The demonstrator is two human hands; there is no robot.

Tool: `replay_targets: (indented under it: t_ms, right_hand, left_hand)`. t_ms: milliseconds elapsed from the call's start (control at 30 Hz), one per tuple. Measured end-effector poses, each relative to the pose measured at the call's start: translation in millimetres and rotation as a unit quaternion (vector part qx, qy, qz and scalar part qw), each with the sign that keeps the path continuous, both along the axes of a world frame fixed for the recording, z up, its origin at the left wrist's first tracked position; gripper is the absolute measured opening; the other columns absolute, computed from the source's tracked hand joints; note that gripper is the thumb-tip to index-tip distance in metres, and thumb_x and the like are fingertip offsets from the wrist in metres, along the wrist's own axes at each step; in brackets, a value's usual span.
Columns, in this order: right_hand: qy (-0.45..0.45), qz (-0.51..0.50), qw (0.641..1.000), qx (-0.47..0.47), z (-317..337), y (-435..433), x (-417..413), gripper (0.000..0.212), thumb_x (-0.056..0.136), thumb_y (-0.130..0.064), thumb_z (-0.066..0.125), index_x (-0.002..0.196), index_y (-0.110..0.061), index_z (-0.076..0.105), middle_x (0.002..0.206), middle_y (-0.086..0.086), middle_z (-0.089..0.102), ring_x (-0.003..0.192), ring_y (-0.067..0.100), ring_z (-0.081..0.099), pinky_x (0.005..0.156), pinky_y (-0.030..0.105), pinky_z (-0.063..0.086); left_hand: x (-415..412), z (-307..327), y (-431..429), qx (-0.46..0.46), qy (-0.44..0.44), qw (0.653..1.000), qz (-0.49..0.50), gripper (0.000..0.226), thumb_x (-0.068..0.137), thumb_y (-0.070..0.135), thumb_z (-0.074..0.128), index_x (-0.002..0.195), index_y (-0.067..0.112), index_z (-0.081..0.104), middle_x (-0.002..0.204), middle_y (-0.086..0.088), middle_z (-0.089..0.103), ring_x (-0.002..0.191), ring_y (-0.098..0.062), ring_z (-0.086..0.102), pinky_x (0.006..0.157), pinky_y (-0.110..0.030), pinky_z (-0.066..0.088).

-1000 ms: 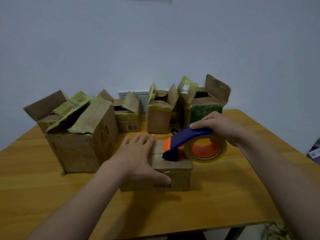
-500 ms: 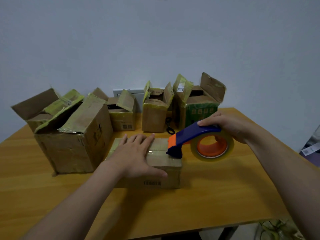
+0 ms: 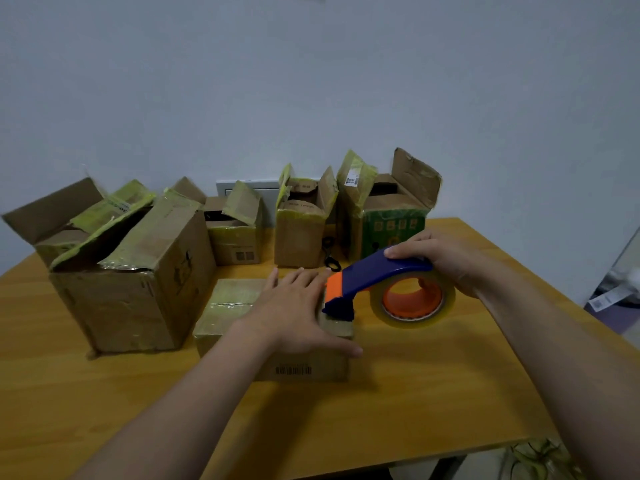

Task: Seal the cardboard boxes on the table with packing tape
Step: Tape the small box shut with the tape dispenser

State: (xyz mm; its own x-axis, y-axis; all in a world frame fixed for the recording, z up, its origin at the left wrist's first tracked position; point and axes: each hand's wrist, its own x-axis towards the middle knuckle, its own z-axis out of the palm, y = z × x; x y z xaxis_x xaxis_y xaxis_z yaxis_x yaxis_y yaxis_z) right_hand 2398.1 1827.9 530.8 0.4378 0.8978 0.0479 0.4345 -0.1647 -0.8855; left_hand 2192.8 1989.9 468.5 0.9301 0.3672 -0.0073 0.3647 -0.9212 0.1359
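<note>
Left hand lies flat on the low box, fingers straight & spread, thumb over the near-right edge, pressing the top shut. Right hand grips the dispenser by its blue top, fingers curled round it. The orange/blue nose sits on the box's right end. The roll hangs out past the box, just above the tabletop.

Progress, as I read it: early. One box is in work, w/ flaps closed and tape apparently going along the top seam. The bare left part of the top looks glossy, prob. tape, but I can't tell fresh from old. The nose at the right edge suggests one end of the run, start or finish, can't say which. No cut or loose tail shows.

Left to do: nearly everything.
- big box, left of the low one: flaps up, top gaping
- far-left box, behind it: flaps wide
- small box, back row: flap standing
- tall box, back row: flaps up
- green box, back right: flaps up

So approx. 5 unsealed vs 1 underway. Each needs its flaps folded down before taping. Their old yellowish tape looks torn, so it probably won't hold.

Scissors lie on the tabletop between the tall & green boxes, no hand on them.
</note>
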Motion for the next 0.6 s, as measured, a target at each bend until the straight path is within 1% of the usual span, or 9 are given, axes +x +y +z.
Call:
replay_targets:
  t_ms: [100, 233, 333, 367, 400, 467, 500, 533, 600]
  right_hand:
    - [0.006, -0.001, 1.000, -0.013, -1, -3, 3, 0.051, 0.074, -0.055, 0.072, 0.080, -0.004, 0.075, 0.074, 0.008, 0.073, 0.064, 0.014, 0.067, 0.070, 0.029, 0.051]
    - [-0.001, 0.010, 1.000, -0.025, 0, -9, 4, 0.042, 0.076, -0.055, 0.072, 0.067, -0.013, 0.071, 0.067, 0.004, 0.069, 0.060, 0.009, 0.063, 0.073, 0.030, 0.048]
    - [0.009, 0.007, 1.000, -0.024, 1, -23, 14, 0.036, 0.076, -0.053, 0.079, 0.059, -0.021, 0.074, 0.065, 0.001, 0.071, 0.057, 0.006, 0.064, 0.070, 0.029, 0.046]
    - [0.010, 0.003, 1.000, -0.024, 2, -29, 18, 0.035, 0.075, -0.054, 0.080, 0.064, -0.020, 0.077, 0.068, 0.003, 0.073, 0.060, 0.008, 0.066, 0.070, 0.030, 0.047]
    - [0.010, -0.001, 1.000, -0.021, 1, -35, 22, 0.040, 0.073, -0.056, 0.080, 0.072, -0.016, 0.079, 0.074, 0.008, 0.075, 0.064, 0.011, 0.068, 0.071, 0.031, 0.049]
    - [0.008, -0.007, 1.000, -0.027, 0, -40, 26, 0.058, 0.065, -0.062, 0.077, 0.083, -0.006, 0.078, 0.082, 0.013, 0.076, 0.069, 0.017, 0.069, 0.072, 0.031, 0.051]
    - [0.008, -0.007, 0.999, -0.030, 0, -41, 27, 0.057, 0.063, -0.063, 0.076, 0.080, -0.008, 0.078, 0.080, 0.013, 0.076, 0.068, 0.017, 0.068, 0.071, 0.030, 0.051]
    - [0.005, -0.006, 0.999, -0.032, -1, -40, 27, 0.050, 0.064, -0.062, 0.075, 0.073, -0.013, 0.077, 0.076, 0.010, 0.075, 0.064, 0.014, 0.067, 0.068, 0.029, 0.050]
    - [-0.003, 0.002, 0.999, -0.037, 0, -36, 27, 0.039, 0.071, -0.056, 0.073, 0.061, -0.019, 0.075, 0.066, 0.005, 0.070, 0.056, 0.009, 0.063, 0.064, 0.026, 0.046]
  left_hand:
    - [0, -3, 4, 0.005, 0.000, 1.000, 0.004, 0.145, 0.047, 0.110, 0.035, 0.165, 0.034, 0.001, 0.170, 0.006, 0.019, 0.157, -0.020, 0.014, 0.128, -0.057, -0.002]
    - [-1, -4, 7, 0.006, 0.000, 1.000, 0.005, 0.147, 0.044, 0.113, 0.032, 0.164, 0.036, -0.002, 0.170, 0.006, 0.019, 0.157, -0.020, 0.015, 0.128, -0.055, -0.003]
    - [-2, -4, 7, 0.008, 0.007, 1.000, 0.006, 0.149, 0.040, 0.115, 0.026, 0.164, 0.037, -0.004, 0.170, 0.007, 0.017, 0.156, -0.019, 0.014, 0.128, -0.054, -0.002]
    - [-2, -3, 7, 0.009, 0.011, 1.000, 0.008, 0.150, 0.040, 0.115, 0.026, 0.164, 0.037, -0.004, 0.170, 0.008, 0.017, 0.156, -0.019, 0.014, 0.129, -0.054, -0.002]
    - [-2, -2, 6, 0.009, 0.014, 1.000, 0.010, 0.150, 0.039, 0.115, 0.025, 0.164, 0.037, -0.005, 0.170, 0.008, 0.016, 0.156, -0.019, 0.014, 0.129, -0.054, -0.002]
    - [-1, -1, 5, 0.008, 0.019, 1.000, 0.014, 0.149, 0.040, 0.114, 0.026, 0.164, 0.037, -0.005, 0.170, 0.008, 0.016, 0.156, -0.020, 0.014, 0.129, -0.055, -0.001]
    - [-1, -1, 4, 0.007, 0.021, 1.000, 0.014, 0.149, 0.040, 0.114, 0.026, 0.164, 0.037, -0.005, 0.170, 0.007, 0.016, 0.156, -0.020, 0.014, 0.129, -0.055, -0.001]
    - [-1, -1, 3, 0.008, 0.021, 1.000, 0.013, 0.149, 0.040, 0.114, 0.026, 0.164, 0.038, -0.005, 0.170, 0.008, 0.016, 0.156, -0.020, 0.014, 0.128, -0.055, -0.001]
    - [-2, -1, 3, 0.009, 0.021, 1.000, 0.009, 0.148, 0.041, 0.114, 0.027, 0.163, 0.039, -0.006, 0.170, 0.008, 0.016, 0.156, -0.020, 0.014, 0.128, -0.055, -0.001]
